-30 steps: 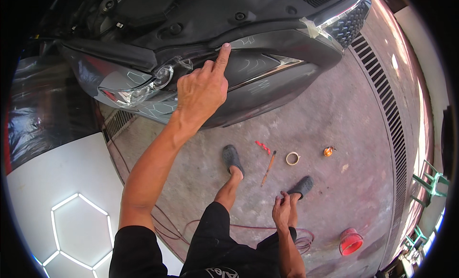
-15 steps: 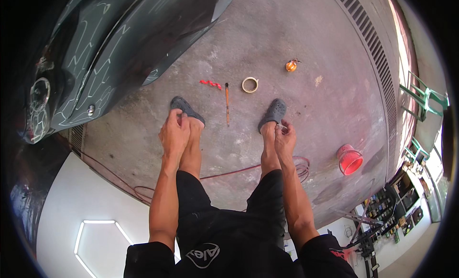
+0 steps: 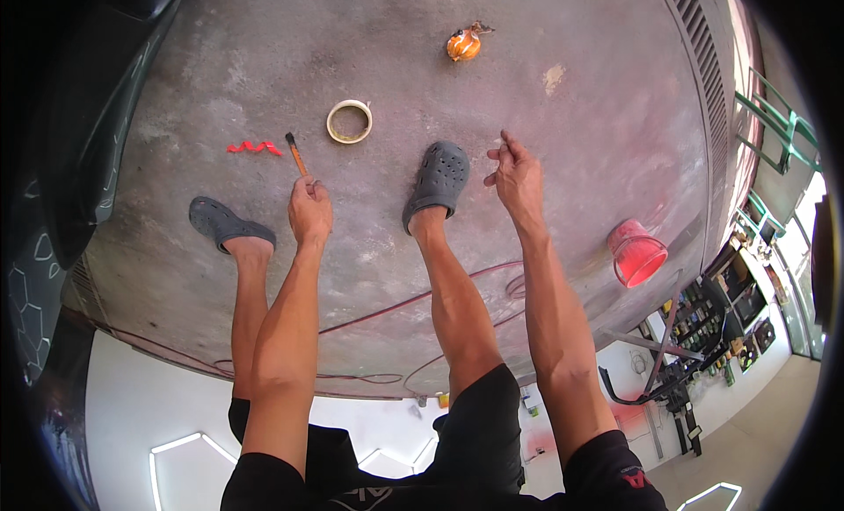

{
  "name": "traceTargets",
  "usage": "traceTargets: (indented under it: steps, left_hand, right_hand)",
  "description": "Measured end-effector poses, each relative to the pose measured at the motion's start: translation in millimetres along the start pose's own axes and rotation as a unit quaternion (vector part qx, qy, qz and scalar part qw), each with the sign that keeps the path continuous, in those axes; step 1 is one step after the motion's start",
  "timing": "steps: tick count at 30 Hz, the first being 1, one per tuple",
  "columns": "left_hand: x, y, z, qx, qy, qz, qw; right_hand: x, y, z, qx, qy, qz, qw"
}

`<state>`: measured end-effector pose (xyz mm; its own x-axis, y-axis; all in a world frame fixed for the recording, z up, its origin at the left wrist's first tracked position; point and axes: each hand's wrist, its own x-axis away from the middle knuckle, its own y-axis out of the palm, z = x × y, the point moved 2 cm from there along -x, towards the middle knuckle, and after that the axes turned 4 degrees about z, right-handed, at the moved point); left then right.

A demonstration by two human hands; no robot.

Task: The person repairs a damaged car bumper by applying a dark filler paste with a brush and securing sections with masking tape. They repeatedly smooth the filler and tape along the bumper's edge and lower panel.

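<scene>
My left hand (image 3: 310, 214) is closed around the lower handle of a slim paintbrush (image 3: 300, 159) with a dark tip; whether the brush is off the floor I cannot tell. The rest of the handle is hidden under the hand. Just left of the tip lies a wavy red strip (image 3: 255, 148). A roll of masking tape (image 3: 331, 122) rests flat to the right of the brush. My right hand (image 3: 517, 178) hangs over the floor beside my right clog, fingers apart and nothing seen in them. Further off sits a small orange pumpkin-shaped object (image 3: 463, 46) with a dark stem.
My grey clogs (image 3: 441, 172) stand on the stained concrete floor. A red bucket (image 3: 637, 251) lies tipped to the right. A thin red hose (image 3: 378, 315) runs behind my legs. A dark car body (image 3: 83, 115) is at left, a floor grate (image 3: 699, 54) and green chair (image 3: 778, 128) at right.
My left hand has moved forward from beside my left foot and closed on the brush. The right hand has reached forward and its fingers have spread. The view has shifted right and turned.
</scene>
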<state>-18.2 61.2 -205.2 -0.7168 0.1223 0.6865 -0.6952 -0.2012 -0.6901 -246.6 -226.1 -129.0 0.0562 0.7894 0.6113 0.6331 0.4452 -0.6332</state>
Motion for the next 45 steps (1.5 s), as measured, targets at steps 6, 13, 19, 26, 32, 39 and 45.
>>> traceTargets:
  steps: [6, 13, 19, 26, 32, 39, 45]
  left_hand:
    - [-27, 60, -68, 0.082, -0.051, 0.136, 0.986]
    - [-42, 75, -66, 0.055, -0.017, 0.21, 0.976]
    - [-51, 68, -63, 0.001, -0.02, 0.172, 0.985]
    - [-68, 35, -72, -0.062, -0.015, 0.123, 0.99]
    - [-25, -3, -71, 0.273, 0.032, 0.049, 0.96]
    - [74, -127, 57, 0.37, -0.03, -0.066, 0.926]
    - [125, -161, 84, 0.465, -0.153, -0.108, 0.865]
  right_hand:
    - [-68, 38, 20, 0.224, -0.049, -0.025, 0.973]
    - [-108, 60, 23, 0.291, -0.056, -0.027, 0.955]
    - [-127, 75, 43, 0.192, -0.176, 0.053, 0.964]
    - [-108, 76, -10, 0.228, -0.061, 0.048, 0.971]
    - [-119, 82, 11, 0.108, -0.176, 0.044, 0.977]
    - [-102, 93, -8, 0.216, -0.098, 0.02, 0.971]
    - [-134, 91, -16, 0.257, 0.024, -0.104, 0.96]
